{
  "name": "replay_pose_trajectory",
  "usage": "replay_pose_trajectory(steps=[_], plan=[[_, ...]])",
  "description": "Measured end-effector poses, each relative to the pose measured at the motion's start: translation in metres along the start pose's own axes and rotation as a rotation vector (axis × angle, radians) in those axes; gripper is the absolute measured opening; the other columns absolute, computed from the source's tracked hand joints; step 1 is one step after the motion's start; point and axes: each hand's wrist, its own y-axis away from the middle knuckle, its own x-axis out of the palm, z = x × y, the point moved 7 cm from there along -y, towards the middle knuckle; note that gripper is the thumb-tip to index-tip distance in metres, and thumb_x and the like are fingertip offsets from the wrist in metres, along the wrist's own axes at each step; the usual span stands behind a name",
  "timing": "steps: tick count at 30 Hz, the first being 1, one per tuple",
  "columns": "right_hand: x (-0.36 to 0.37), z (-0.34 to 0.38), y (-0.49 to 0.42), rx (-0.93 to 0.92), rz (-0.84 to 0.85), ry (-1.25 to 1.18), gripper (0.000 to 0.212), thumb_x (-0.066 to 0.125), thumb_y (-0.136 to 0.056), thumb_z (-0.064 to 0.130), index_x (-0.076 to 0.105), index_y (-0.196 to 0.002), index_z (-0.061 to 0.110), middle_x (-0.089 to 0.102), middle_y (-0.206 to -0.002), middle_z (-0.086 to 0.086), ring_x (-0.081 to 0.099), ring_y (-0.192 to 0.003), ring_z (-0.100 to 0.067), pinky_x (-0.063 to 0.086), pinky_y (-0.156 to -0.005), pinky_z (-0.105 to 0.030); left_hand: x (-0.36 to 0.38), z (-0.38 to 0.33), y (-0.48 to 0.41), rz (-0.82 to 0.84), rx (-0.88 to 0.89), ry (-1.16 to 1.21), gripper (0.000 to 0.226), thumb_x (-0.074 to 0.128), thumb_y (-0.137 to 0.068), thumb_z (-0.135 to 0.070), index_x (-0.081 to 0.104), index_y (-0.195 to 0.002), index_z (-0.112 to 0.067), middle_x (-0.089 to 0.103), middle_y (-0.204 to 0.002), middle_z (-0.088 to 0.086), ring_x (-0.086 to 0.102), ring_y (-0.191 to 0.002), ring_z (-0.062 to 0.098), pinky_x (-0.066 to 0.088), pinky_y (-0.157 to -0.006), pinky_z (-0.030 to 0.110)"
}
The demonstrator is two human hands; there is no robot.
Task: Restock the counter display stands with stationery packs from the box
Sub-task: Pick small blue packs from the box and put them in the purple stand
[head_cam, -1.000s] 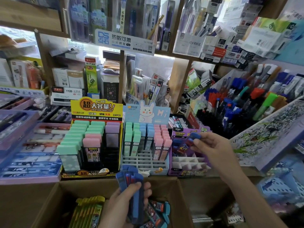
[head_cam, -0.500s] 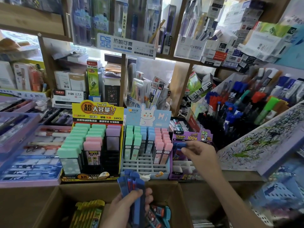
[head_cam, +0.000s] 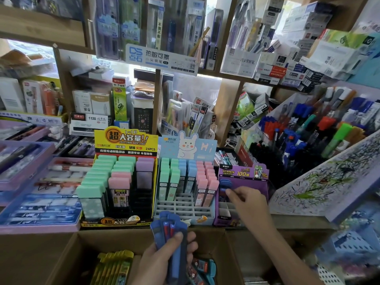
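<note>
The packs (head_cam: 164,231) in the left fingers (head_cam: 177,238) were smooth blue plastic; the box (head_cam: 82,247) below, matt cardboard; the stand (head_cam: 243,172) at the right fingers (head_cam: 231,192), glossy card.

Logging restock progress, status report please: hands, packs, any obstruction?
Left hand grips spare blue packs over the box. Right hand pinches one blue pack at the purple stand. Nothing blocking its slots.

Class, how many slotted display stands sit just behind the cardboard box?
3: yellow stand at left, blue bunny stand in the middle, purple stand at right, partly hidden by the right hand.
</note>
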Motion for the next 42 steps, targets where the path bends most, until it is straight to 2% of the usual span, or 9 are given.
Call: replay_pose_trajectory(steps=[5, 9, 13, 22, 24, 29, 33, 37, 42], plan=[[0.0, 0.001, 0.001, 0.001, -0.004, -0.028, 0.029, 0.07, -0.096, 0.037, 0.067, -0.068, 0.029, 0.068, -0.064, 0.008, 0.063, -0.071, 0.003, 0.044, -0.057, -0.013, 0.001, -0.003, 0.003, 0.012, 0.025, -0.023, 0.038, 0.074, -0.081, -0.018, 0.073, -0.11, 0.006, 0.077, -0.104, 0.024, 0.077, -0.09, 0.033, 0.06, -0.066, 0.036], [-0.008, 0.005, 0.007, -0.025, -0.059, -0.056, 0.022, 0.073, -0.093, 0.033, 0.067, -0.072, 0.032, 0.067, -0.064, 0.013, 0.063, -0.071, 0.005, 0.043, -0.056, -0.011, 0.002, -0.004, 0.004, 0.017, 0.054, -0.023, 0.031, 0.079, -0.068, -0.022, 0.081, -0.085, 0.003, 0.076, -0.098, 0.029, 0.076, -0.082, 0.036, 0.058, -0.075, 0.041], [-0.016, 0.016, 0.021, -0.055, -0.049, -0.137, 0.022, 0.072, -0.094, 0.033, 0.069, -0.073, 0.03, 0.066, -0.064, 0.015, 0.061, -0.061, -0.003, 0.041, -0.054, -0.015, 0.004, -0.004, 0.005, 0.033, 0.078, -0.029, 0.032, 0.08, -0.065, -0.029, 0.082, -0.085, -0.004, 0.077, -0.098, 0.027, 0.076, -0.08, 0.032, 0.06, -0.071, 0.038], [0.017, 0.058, 0.069, 0.05, 0.375, -0.4, 0.028, 0.066, -0.089, 0.055, 0.077, -0.076, 0.033, 0.069, -0.06, 0.007, 0.057, -0.05, -0.001, 0.044, -0.051, -0.012, 0.005, -0.001, 0.003, 0.047, 0.087, -0.039, 0.043, 0.079, -0.069, -0.03, 0.08, -0.098, 0.002, 0.076, -0.101, 0.027, 0.077, -0.075, 0.031, 0.061, -0.057, 0.033], [0.03, 0.059, 0.076, 0.135, 0.466, -0.492, 0.017, 0.07, -0.092, 0.047, 0.079, -0.083, 0.035, 0.067, -0.06, 0.006, 0.055, -0.053, -0.006, 0.043, -0.051, -0.015, 0.007, -0.001, 0.003, 0.051, 0.086, -0.053, 0.046, 0.079, -0.068, -0.03, 0.076, -0.102, 0.002, 0.076, -0.096, 0.029, 0.075, -0.067, 0.032, 0.06, -0.053, 0.032], [0.051, 0.06, 0.086, 0.265, 0.605, -0.687, 0.008, 0.075, -0.093, 0.022, 0.081, -0.092, 0.017, 0.069, -0.07, -0.003, 0.054, -0.058, -0.009, 0.043, -0.05, -0.019, 0.008, 0.0, 0.005, 0.087, 0.092, -0.059, 0.04, 0.077, -0.065, -0.041, 0.083, -0.082, -0.005, 0.075, -0.087, 0.031, 0.07, -0.056, 0.031, 0.058, -0.05, 0.032], [0.052, 0.057, 0.082, 0.271, 0.569, -0.761, 0.007, 0.073, -0.093, 0.015, 0.08, -0.092, 0.012, 0.067, -0.071, -0.006, 0.057, -0.058, -0.011, 0.044, -0.051, -0.02, 0.014, 0.005, 0.004, 0.151, 0.009, 0.047, 0.056, 0.07, -0.072, -0.044, 0.079, -0.097, 0.005, 0.073, -0.09, 0.03, 0.068, -0.058, 0.031, 0.053, -0.043, 0.03], [0.049, 0.052, 0.076, 0.331, 0.509, -0.9, 0.01, 0.073, -0.089, 0.012, 0.082, -0.094, 0.013, 0.069, -0.078, -0.008, 0.059, -0.062, -0.014, 0.048, -0.054, -0.024, 0.021, 0.008, 0.01, 0.259, -0.024, 0.095, 0.049, 0.074, -0.069, -0.034, 0.079, -0.102, 0.002, 0.07, -0.084, 0.027, 0.061, -0.049, 0.029, 0.047, -0.037, 0.025], [0.051, 0.05, 0.079, 0.4, 0.57, -1.011, 0.025, 0.073, -0.084, 0.017, 0.079, -0.107, 0.007, 0.074, -0.094, -0.017, 0.066, -0.071, -0.019, 0.053, -0.059, -0.027, 0.01, 0.003, 0.005, 0.089, 0.036, -0.091, 0.054, 0.093, -0.047, -0.032, 0.08, -0.091, -0.002, 0.074, -0.083, 0.022, 0.061, -0.051, 0.028, 0.046, -0.043, 0.03]])
